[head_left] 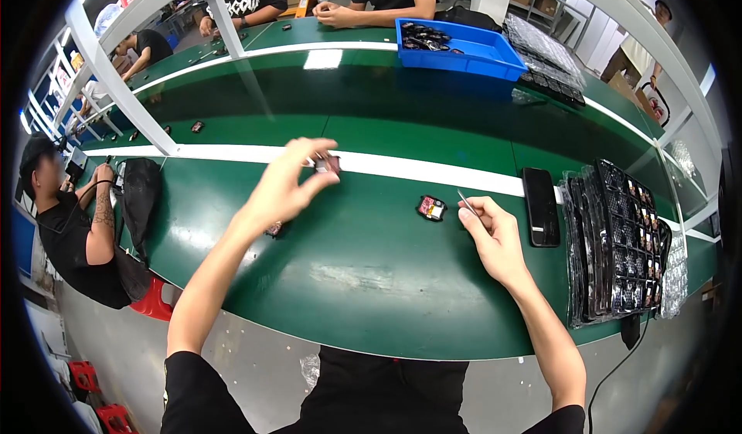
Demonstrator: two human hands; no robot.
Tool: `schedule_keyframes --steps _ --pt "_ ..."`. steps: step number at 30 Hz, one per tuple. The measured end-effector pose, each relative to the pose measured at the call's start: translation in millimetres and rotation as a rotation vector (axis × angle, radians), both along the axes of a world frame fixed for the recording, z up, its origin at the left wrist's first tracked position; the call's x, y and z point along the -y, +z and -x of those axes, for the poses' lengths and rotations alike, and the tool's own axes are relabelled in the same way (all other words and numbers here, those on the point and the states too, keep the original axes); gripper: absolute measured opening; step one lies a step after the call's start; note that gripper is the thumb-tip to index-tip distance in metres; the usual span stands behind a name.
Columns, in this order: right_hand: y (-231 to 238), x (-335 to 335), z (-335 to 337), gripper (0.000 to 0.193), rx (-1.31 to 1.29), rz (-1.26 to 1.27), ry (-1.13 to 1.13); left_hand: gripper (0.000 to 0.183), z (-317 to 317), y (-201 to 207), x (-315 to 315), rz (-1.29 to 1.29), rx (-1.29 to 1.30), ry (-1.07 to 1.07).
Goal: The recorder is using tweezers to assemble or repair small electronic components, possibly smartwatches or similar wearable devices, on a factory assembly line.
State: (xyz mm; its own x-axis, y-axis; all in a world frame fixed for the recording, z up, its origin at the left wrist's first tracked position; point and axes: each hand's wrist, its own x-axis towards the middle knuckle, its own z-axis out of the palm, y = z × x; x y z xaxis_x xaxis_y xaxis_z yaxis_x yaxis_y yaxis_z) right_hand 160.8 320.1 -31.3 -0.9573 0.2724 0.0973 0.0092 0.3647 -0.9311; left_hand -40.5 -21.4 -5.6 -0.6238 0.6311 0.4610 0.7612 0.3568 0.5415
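Note:
My left hand is slightly blurred, with its thumb and fingers spread around a small dark part with a reddish face. This part is over the white strip; a firm hold on it does not show. Between the thumb and fingers of my right hand is a slim metal tool, probably tweezers, its tip pointing up and away. Just left of that tip, a small black-edged part with a red and white face lies on the green table. Another small part is partly hidden by my left forearm.
Right of my right hand lies a black phone, beside stacked plastic trays holding small parts. A blue bin of dark parts stands across the table. White frame posts rise at left. Co-workers sit at left and opposite.

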Motion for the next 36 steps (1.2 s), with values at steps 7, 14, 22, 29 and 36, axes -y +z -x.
schedule_keyframes --steps 7,14,22,29,36 --pt "-3 15 -19 0.024 -0.045 0.059 0.025 0.057 -111 -17 -61 0.188 0.070 -0.397" --pt "-2 23 -23 0.023 -0.037 0.175 -0.044 0.059 -90 -24 -59 0.152 0.089 -0.354" --pt "0 38 -35 0.019 0.021 0.341 0.055 0.056 -86 -23 -54 0.150 0.220 -0.351" --pt "2 44 -26 0.011 -0.088 -0.147 0.123 0.059 -84 -28 -54 0.147 0.225 -0.327" --pt "-1 46 -16 0.008 -0.131 -0.179 0.145 0.050 -83 -29 -58 0.117 0.269 -0.310"
